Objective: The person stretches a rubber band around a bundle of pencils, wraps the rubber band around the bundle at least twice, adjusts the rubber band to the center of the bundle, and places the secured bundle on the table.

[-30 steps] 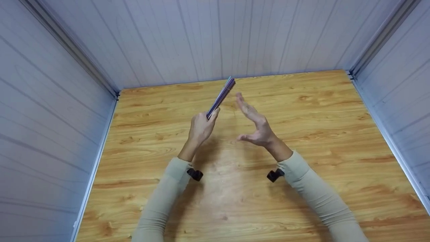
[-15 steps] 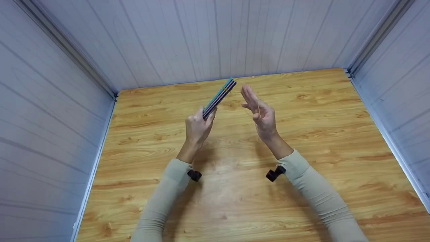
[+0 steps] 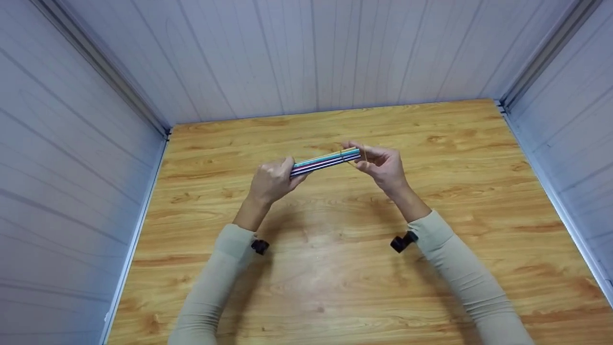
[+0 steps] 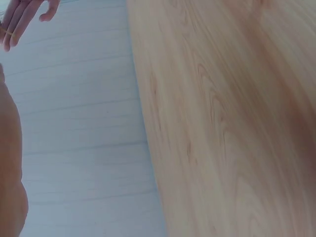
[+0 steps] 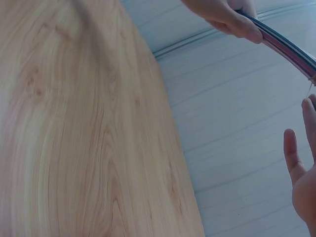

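A bundle of thin coloured sticks [image 3: 323,162], teal, pink, white and dark, slants slightly up to the right in the head view. My left hand [image 3: 272,182] grips its left end. Around the bundle near its right end lies a thin yellowish rubber band [image 3: 342,155], with part of it stretched out toward my right hand [image 3: 387,167]. The fingers and thumb of that hand hold the stretched loop just beyond the stick ends. In the right wrist view, the bundle [image 5: 286,47] runs from the left hand [image 5: 222,15] toward the right fingers [image 5: 309,118].
Below the hands is a wood-grain table [image 3: 316,278]. Pale panelled walls stand behind it [image 3: 287,57] and on both sides. A small black wrist camera [image 3: 260,247] sits at the left cuff, another [image 3: 402,242] at the right.
The bundle has swung from steeply slanted to nearly level, its far end coming down to the right. My right hand has turned, and its fingers have closed in near the stick ends with the band.
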A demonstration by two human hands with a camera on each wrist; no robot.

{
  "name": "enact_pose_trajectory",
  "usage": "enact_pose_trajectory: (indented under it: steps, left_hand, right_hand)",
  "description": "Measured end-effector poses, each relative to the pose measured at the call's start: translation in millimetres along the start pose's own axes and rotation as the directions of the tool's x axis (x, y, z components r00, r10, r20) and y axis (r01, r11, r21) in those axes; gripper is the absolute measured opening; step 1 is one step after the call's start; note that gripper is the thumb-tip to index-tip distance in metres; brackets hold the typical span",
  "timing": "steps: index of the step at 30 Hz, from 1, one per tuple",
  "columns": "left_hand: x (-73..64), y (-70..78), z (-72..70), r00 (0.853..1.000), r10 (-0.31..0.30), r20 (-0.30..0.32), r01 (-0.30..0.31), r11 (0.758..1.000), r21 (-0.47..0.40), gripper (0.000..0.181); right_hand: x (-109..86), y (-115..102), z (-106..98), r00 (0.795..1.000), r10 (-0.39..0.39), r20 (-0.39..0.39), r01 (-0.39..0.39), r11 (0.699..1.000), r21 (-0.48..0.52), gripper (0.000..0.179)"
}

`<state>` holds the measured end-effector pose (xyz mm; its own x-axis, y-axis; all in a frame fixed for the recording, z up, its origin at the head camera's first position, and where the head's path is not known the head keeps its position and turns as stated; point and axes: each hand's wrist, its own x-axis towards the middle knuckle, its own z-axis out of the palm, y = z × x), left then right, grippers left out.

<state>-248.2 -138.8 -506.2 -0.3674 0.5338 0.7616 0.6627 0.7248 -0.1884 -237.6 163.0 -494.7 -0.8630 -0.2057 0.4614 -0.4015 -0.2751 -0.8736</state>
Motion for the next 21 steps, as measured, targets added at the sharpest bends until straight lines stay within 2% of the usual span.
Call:
enact_pose_trajectory:
  steps: [5, 9, 11, 14, 17, 21]
  left_hand:
    - [0.3, -2.2, -4.1, 0.994, 0.085, 0.064, -0.090, 0.993, 0.081, 0.054]
    - [0.3, 0.1, -3.8, 0.991, 0.101, 0.086, -0.109, 0.990, 0.092, 0.056]
    - [0.4, 1.1, -3.4, 0.992, 0.085, 0.092, -0.091, 0.993, 0.070, 0.056]
    - [2.2, 2.9, -3.3, 0.992, 0.068, 0.110, -0.071, 0.997, 0.028, 0.055]
    - [5.4, 5.2, -4.0, 0.989, 0.069, 0.130, -0.069, 0.998, -0.004, 0.055]
    - [7.4, 7.9, -6.0, 0.986, 0.058, 0.158, -0.056, 0.998, -0.014, 0.056]
  right_hand:
    - [1.5, -4, -1, 0.995, 0.095, 0.039, -0.087, 0.983, -0.161, 0.035]
    - [4.0, -6, -2, 0.986, 0.139, 0.092, -0.116, 0.969, -0.219, 0.020]
    - [4.7, -5, -3, 0.988, 0.104, 0.118, -0.078, 0.975, -0.210, 0.017]
    - [5.8, -2, -5, 0.987, 0.000, 0.159, 0.028, 0.985, -0.169, 0.012]
    - [6.4, 1, -7, 0.974, -0.103, 0.199, 0.130, 0.984, -0.124, 0.004]
    - [6.3, 4, -8, 0.961, -0.154, 0.231, 0.186, 0.974, -0.125, 0.004]
